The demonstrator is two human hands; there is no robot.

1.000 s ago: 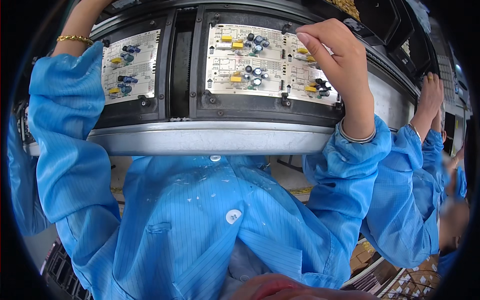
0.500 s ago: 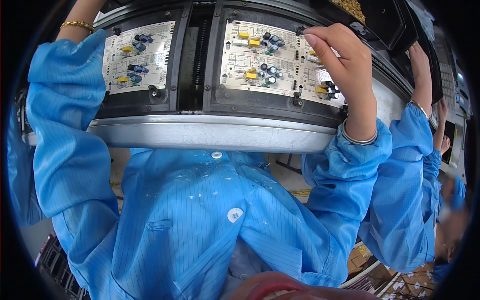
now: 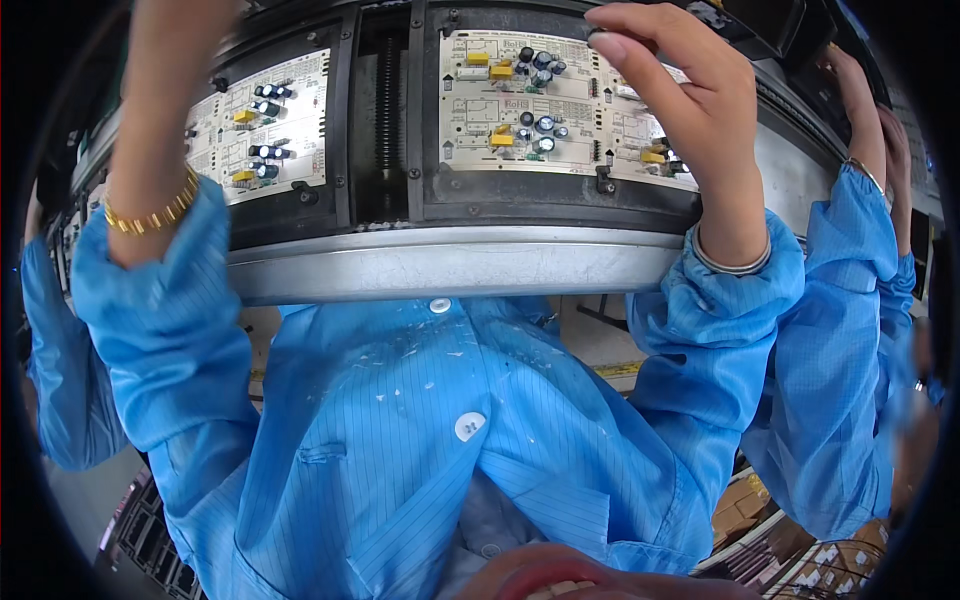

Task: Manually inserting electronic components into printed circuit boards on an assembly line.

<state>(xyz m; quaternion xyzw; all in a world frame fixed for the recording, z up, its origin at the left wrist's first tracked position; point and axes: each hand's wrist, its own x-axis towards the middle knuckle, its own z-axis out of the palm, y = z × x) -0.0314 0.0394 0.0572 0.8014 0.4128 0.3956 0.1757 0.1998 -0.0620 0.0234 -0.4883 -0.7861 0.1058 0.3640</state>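
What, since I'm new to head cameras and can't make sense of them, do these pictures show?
There is no machine arm here, only a bare-handed person in a blue coat. The view comes from a wide camera worn on the head, looking down, so straight edges bend. Beyond a metal rail, pale circuit boards lie in black frames, carrying small parts such as yellow blocks and dark cans. The right hand is over the right-hand board, thumb and forefinger close together; whether they pinch something tiny is unclear. The left hand is blurred and runs off the top edge, so its grip can't be told.
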